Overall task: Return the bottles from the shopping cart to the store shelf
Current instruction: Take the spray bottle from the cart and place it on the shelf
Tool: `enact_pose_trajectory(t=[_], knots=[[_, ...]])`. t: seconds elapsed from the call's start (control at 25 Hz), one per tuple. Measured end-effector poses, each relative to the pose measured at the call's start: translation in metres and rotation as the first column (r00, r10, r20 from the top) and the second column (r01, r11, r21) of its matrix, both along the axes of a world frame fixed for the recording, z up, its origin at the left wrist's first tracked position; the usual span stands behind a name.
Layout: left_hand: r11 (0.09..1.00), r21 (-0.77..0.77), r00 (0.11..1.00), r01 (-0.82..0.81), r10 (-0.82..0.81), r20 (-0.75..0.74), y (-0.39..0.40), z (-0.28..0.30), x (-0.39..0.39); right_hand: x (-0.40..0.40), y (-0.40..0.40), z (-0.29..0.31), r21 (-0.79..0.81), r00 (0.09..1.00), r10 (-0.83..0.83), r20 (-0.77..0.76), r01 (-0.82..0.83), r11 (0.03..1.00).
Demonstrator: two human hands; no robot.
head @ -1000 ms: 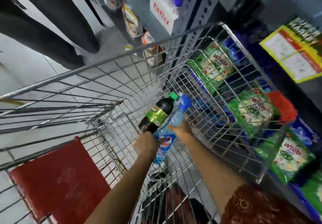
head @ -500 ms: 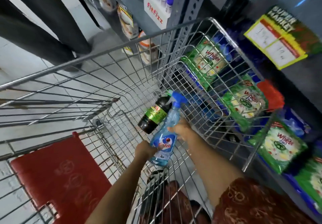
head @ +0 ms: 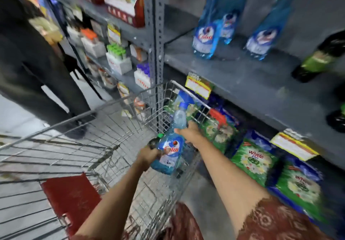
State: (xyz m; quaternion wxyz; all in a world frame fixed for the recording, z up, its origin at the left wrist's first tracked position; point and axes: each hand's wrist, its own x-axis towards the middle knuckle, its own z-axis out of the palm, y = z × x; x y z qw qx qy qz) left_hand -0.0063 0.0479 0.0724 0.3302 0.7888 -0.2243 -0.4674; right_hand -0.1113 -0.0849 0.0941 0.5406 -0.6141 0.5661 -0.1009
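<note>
Head view, materials: I see a wire-mesh shopping cart point(head: 119, 127), a translucent blue Colin spray bottle point(head: 169, 152) and a grey steel shelf point(head: 242, 79).
Change: both bottles are higher than half a second ago, and the shelf's blue bottles point(head: 205, 36) are now in view.
Right hand point(head: 188, 132): wrapped round the spray bottle's neck.
Left hand point(head: 149, 154): closed on the dark green-capped bottle point(head: 155, 141), mostly hidden behind the spray bottle.
</note>
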Motion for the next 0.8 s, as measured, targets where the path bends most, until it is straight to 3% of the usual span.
enact_pose_trajectory(t=[0.32, 0.52, 0.8], knots=[[0.927, -0.337, 0.986, 0.166, -0.145, 0.088, -0.033, 0.114, -0.084, -0.099, -0.001, 0.149, -0.376, 0.974, -0.114, 0.194, 0.181, 0.909], [0.896, -0.377, 0.966, 0.235, -0.174, 0.189, -0.054, 0.164, -0.144, -0.168, -0.005, 0.199, -0.419, 0.934, -0.188, 0.303, 0.307, 0.854], [0.836, -0.448, 0.946, 0.317, -0.246, 0.21, -0.095, 0.183, -0.194, -0.229, -0.021, 0.224, -0.491, 0.904, -0.273, 0.329, 0.411, 0.768]])
